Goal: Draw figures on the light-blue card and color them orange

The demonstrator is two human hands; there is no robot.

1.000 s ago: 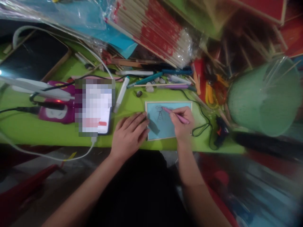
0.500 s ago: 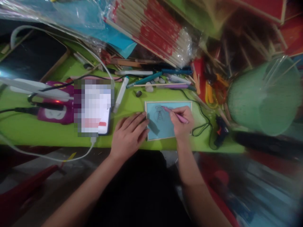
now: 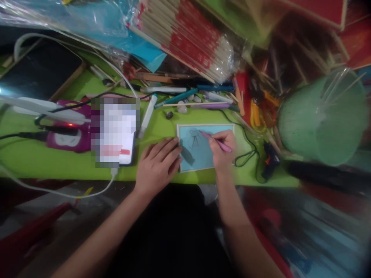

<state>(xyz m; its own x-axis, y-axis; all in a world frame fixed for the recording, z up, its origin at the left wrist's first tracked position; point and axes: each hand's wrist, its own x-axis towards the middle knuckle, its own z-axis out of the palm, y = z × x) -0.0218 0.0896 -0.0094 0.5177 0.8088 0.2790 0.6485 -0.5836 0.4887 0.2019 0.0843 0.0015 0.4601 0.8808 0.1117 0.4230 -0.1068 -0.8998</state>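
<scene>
A small blue card [image 3: 199, 160] with a pale stick border lies flat on the green tabletop in front of me. Dark lines on it form a small drawing [image 3: 195, 139], an A-like shape inside a rough round outline. My right hand [image 3: 224, 148] is closed around a pink pen [image 3: 222, 144], whose tip is at the upper right of the drawing. My left hand [image 3: 159, 164] lies with fingers stretched out, its fingertips at the card's left edge.
Left of me are a phone [image 3: 126, 150] with a white cable and a purple power strip [image 3: 68, 141]. A white marker [image 3: 148, 116], loose pens and wrapped sticks [image 3: 188, 38] lie behind the card. At right are a green bucket [image 3: 319, 119] and a dark glue gun [image 3: 271, 160].
The pen tip has shifted very slightly to the right along the drawing. My left hand and the card look the same.
</scene>
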